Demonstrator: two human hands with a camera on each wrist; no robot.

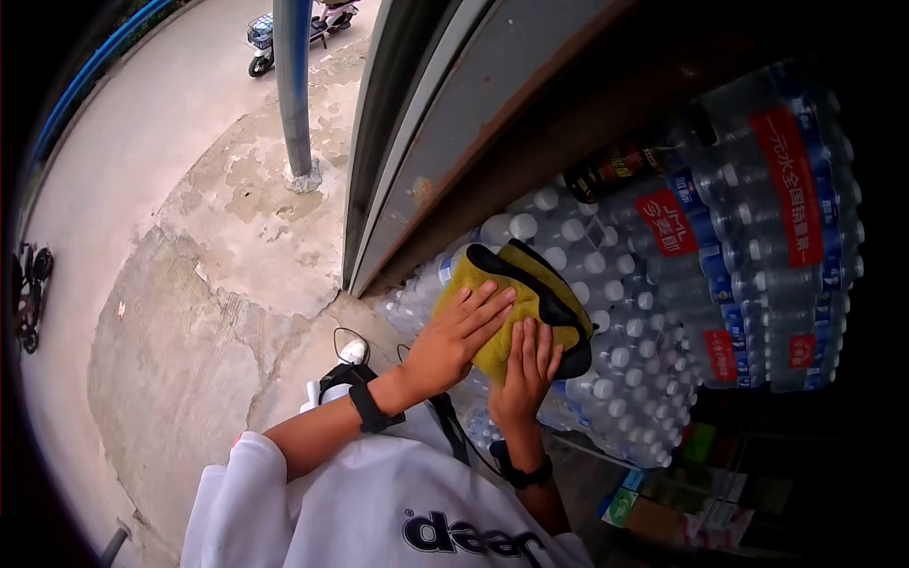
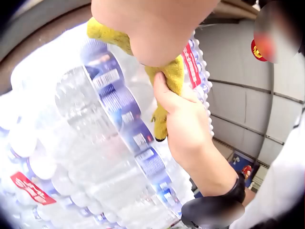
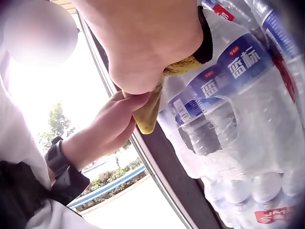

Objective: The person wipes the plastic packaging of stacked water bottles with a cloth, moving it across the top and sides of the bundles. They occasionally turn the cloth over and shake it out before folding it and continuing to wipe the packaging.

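A folded yellow towel [image 1: 499, 331] with black edging lies under both hands, over the packed water bottles [image 1: 559, 232]. My left hand [image 1: 456, 338] has its fingers spread across the towel's top. In the right wrist view, the thumb of this left hand [image 3: 112, 117] lies against the towel's lower side [image 3: 149, 112], pinching it. Beside it, my right hand [image 1: 521, 374] holds the near edge, fingers on top. The left wrist view shows the right hand's thumb [image 2: 164, 90] on the yellow cloth [image 2: 162, 125].
Shrink-wrapped bottle packs [image 1: 739, 218] with red and blue labels are stacked at the right. A dark bottle pack [image 1: 615, 172] sits behind the towel. A metal door frame [image 1: 454, 123] rises at the left of the stack. Outside stand a post [image 1: 294, 104] and a scooter [image 1: 262, 62].
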